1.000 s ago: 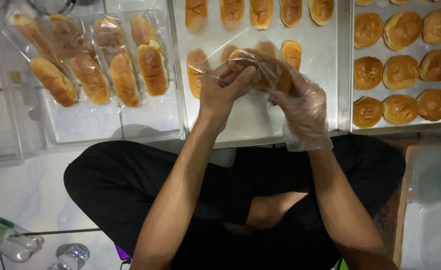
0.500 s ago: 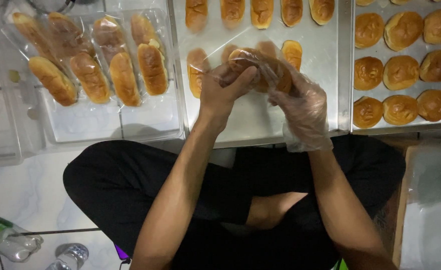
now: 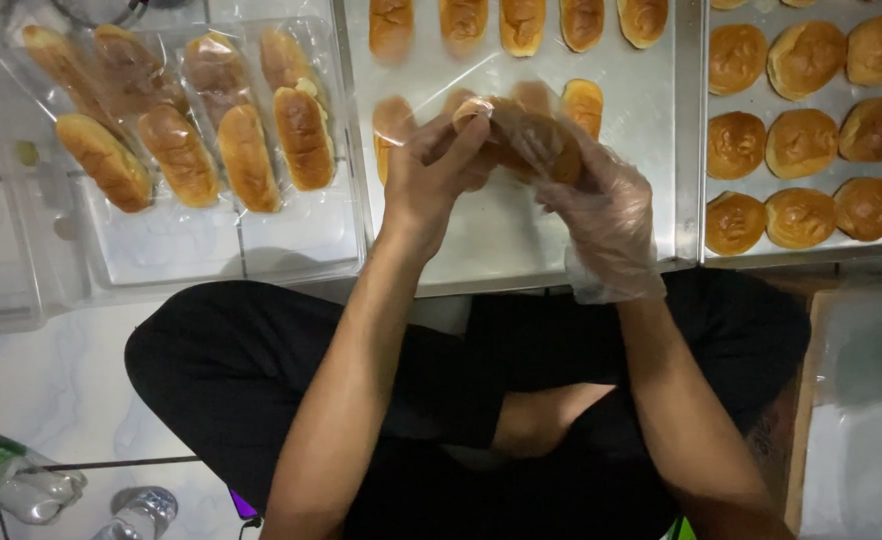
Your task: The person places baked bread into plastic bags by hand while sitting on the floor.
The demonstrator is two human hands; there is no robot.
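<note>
Two trays (image 3: 521, 240) of buns (image 3: 801, 140) nearby

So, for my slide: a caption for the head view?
Left hand and gloved right hand hold a bun in a clear bag over a tray.

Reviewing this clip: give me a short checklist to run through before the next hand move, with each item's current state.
1. Left hand grips the clear bag: ok.
2. Gloved right hand holds the long bun at the bag: ok.
3. Bun fully inside the bag: cannot tell, the film blurs it.
4. Left hand gloved: not ok, it is bare.
5. Bagged buns lie in the clear tray to the left: ok.
6. Unbagged buns on the metal tray within view: ok.
</note>
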